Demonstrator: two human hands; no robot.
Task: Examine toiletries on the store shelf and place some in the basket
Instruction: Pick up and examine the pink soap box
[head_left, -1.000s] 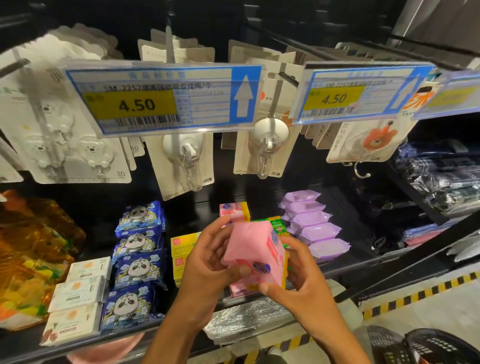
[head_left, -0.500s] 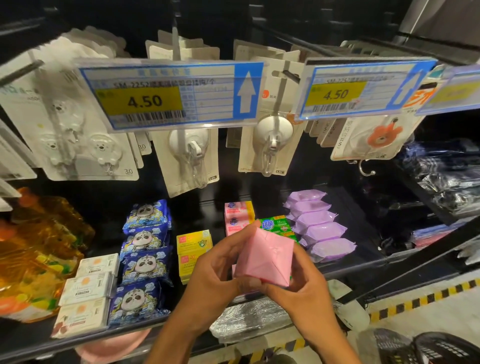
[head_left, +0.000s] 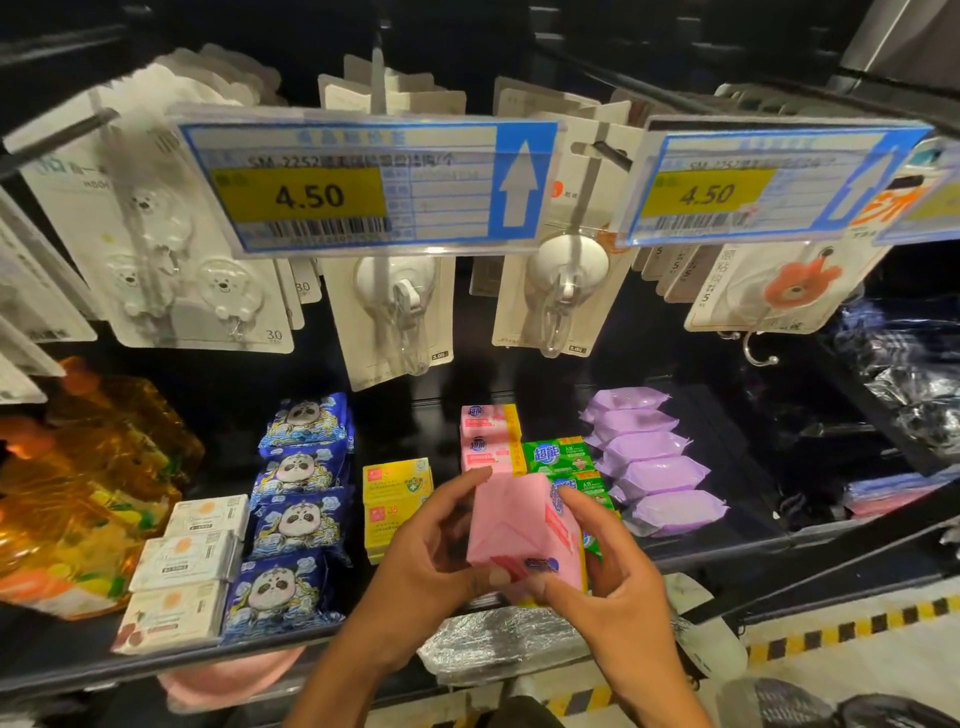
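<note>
- We're in a dim shop aisle, facing a black metal shelf (head_left: 753, 499) stocked in rows, with white carded suction hooks (head_left: 395, 312) hanging above it behind a clear-framed blue and yellow price tag (head_left: 363, 182).
- Front and centre is a pink paper-wrapped soap pack (head_left: 519, 525), up off the shelf and tilted on one corner, just in front of the rows.
- The left hand (head_left: 431, 561) grasps its left side, fingers curled over the top and thumb underneath.
- The right hand (head_left: 613, 597) clasps the right side, with the fingertips pressed to the printed face.
- Progress call: this looks like the examining stage. One pack is picked and under inspection, and nothing is visibly in the basket yet.
- The dark mesh basket (head_left: 857, 714) only peeks in at the bottom right corner, on the floor well below the hands. Its contents can't be made out.
- Left to do, I'd judge: decide on this pack, lower it right and down to the basket, then look over more items.
- Room to move: it's open air between shelf front and body, and the price tag hangs well above the hands.
- Tight spots: green soap packs (head_left: 558, 457) and the pink shelf stack (head_left: 488, 441) sit just behind the held pack, with lilac wipe pouches (head_left: 649, 462) near on the right.
- The shelf's front lip runs right under the wrists, so coming straight back first seems safest.
</note>
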